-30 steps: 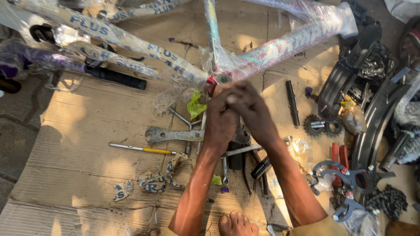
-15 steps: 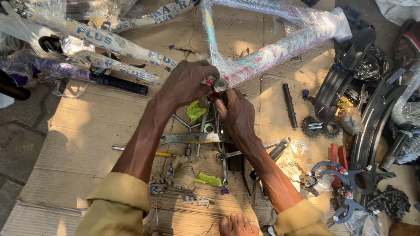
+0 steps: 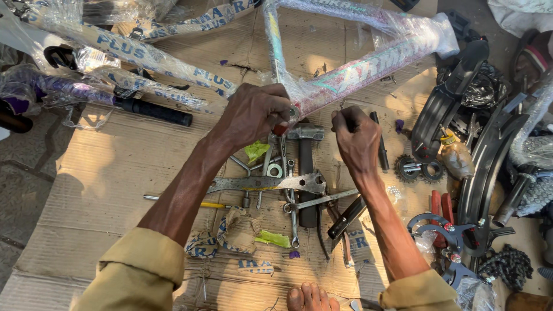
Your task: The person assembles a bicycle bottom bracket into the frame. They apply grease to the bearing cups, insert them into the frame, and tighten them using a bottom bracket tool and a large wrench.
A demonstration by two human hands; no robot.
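Observation:
A plastic-wrapped bicycle frame point(image 3: 368, 63) lies across a flattened cardboard sheet point(image 3: 98, 190). My left hand point(image 3: 253, 112) is closed around the frame's bottom bracket shell, fingers at a round metal part on its end. My right hand point(image 3: 354, 138) hovers just right of the shell, its fingers pinched on a small thin item that I cannot make out. Under both hands lie a hammer point(image 3: 305, 167), a flat multi-hole wrench point(image 3: 268, 184) and several spanners point(image 3: 294, 222).
A black-gripped handlebar point(image 3: 152, 110) and more wrapped tubes lie at the left. Black mudguards point(image 3: 449, 103), a sprocket point(image 3: 406, 168), an oil bottle point(image 3: 455, 155), a chain point(image 3: 507, 266) and red-handled pliers point(image 3: 440, 204) crowd the right. A bare toe point(image 3: 308, 298) shows at the bottom edge.
My hands were clasped together at the bottom bracket. Now the right hand has drawn away to the right while the left stays on the shell. The view has tilted slightly.

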